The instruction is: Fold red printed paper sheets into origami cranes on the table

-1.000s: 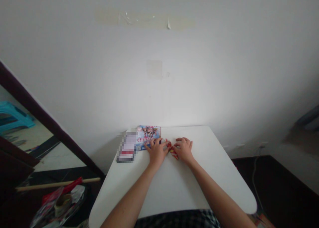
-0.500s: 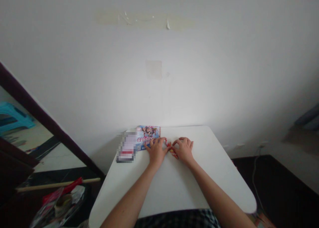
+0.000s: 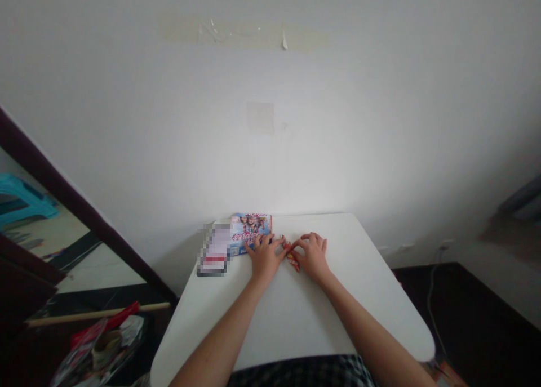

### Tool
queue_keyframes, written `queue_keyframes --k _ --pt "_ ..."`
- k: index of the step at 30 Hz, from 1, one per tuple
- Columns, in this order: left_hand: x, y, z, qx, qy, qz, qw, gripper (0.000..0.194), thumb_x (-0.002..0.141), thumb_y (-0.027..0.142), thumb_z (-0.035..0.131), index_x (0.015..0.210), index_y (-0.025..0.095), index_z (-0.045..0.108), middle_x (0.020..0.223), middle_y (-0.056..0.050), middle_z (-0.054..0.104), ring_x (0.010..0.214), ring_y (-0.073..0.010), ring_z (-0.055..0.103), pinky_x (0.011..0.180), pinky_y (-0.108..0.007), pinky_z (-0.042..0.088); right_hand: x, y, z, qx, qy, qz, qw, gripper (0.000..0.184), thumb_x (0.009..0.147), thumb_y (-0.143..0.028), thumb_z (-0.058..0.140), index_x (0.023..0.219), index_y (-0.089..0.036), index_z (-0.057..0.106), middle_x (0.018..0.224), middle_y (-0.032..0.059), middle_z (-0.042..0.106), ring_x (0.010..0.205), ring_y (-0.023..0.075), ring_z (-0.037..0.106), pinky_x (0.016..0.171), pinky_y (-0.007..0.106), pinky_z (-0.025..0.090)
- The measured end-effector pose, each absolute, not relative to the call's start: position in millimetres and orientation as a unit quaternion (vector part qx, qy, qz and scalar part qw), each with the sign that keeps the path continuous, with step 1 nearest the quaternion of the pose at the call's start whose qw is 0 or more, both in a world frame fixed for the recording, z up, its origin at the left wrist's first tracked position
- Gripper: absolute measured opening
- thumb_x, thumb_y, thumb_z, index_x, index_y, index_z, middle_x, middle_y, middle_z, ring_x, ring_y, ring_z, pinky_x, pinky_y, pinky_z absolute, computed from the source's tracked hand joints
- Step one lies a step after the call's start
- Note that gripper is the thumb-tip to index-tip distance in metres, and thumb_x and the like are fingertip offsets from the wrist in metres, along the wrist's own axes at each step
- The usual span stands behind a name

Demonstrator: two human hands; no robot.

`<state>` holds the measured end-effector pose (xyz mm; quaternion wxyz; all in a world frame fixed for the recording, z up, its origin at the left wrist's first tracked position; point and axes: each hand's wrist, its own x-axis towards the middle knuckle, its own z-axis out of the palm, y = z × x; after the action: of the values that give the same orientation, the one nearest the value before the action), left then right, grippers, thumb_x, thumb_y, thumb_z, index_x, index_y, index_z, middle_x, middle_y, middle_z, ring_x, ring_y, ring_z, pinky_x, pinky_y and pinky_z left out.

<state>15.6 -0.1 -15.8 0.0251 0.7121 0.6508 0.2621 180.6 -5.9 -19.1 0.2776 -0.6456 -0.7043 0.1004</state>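
Head view, both hands [image 3: 289, 257] pinching red wrapper [image 3: 293, 261], white table [image 3: 338, 330]

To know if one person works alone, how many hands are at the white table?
2. The left hand is by the printed sheet, at the red wrapper's left side; the right hand touches its right side. No other hand seems hidden.

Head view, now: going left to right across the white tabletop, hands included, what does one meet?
Pixelated item, colourful printed sheet, left hand, small red wrapper, right hand.
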Motion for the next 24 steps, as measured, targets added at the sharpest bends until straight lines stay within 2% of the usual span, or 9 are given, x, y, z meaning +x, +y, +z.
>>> queue_keyframes --k 4,8,19,24 --pt "14.4 0.3 -13.7 0.728 0.631 0.265 0.039 0.022 0.085 0.047 0.069 0.106 0.045 0.076 0.136 0.000 0.063 0.135 -0.0322 0.042 0.115 -0.073 0.014 183.9 -5.3 -19.6 -0.642 -0.704 0.111 0.282 0.011 0.084 -0.039 0.073 0.095 -0.037 0.077 0.124 0.0050 0.057 0.133 0.0310 0.035 0.114 0.066 0.013" --pt "11.4 0.7 -13.3 0.741 0.621 0.251 0.052 0.012 0.086 0.042 0.069 0.093 0.044 0.079 0.136 0.003 0.063 0.134 -0.0318 0.042 0.115 -0.075 0.011 186.5 -4.9 -18.1 -0.642 -0.703 0.120 0.283 0.009 0.083 -0.039 0.075 0.091 -0.037 0.078 0.123 0.0046 0.059 0.133 0.0309 0.035 0.114 0.065 0.013" --pt "12.1 -10.6 -6.1 0.749 0.625 0.221 -0.002 0.020 0.089 0.051 0.062 0.102 0.049 0.076 0.145 0.004 0.058 0.138 -0.0361 0.037 0.112 -0.080 0.001 189.0 -4.7 -15.0 -0.639 -0.703 0.139 0.281 0.008 0.085 -0.039 0.072 0.089 -0.038 0.079 0.123 0.0040 0.059 0.131 0.0295 0.038 0.115 0.064 0.010" --pt "11.0 -11.0 -4.7 0.745 0.634 0.206 -0.010 0.022 0.089 0.056 0.058 0.104 0.052 0.075 0.147 0.004 0.056 0.138 -0.0376 0.037 0.110 -0.082 0.004 188.8 -3.8 -16.0 -0.639 -0.702 0.139 0.281 0.008 0.085 -0.040 0.073 0.089 -0.039 0.079 0.124 0.0029 0.059 0.131 0.0286 0.038 0.116 0.063 0.009"
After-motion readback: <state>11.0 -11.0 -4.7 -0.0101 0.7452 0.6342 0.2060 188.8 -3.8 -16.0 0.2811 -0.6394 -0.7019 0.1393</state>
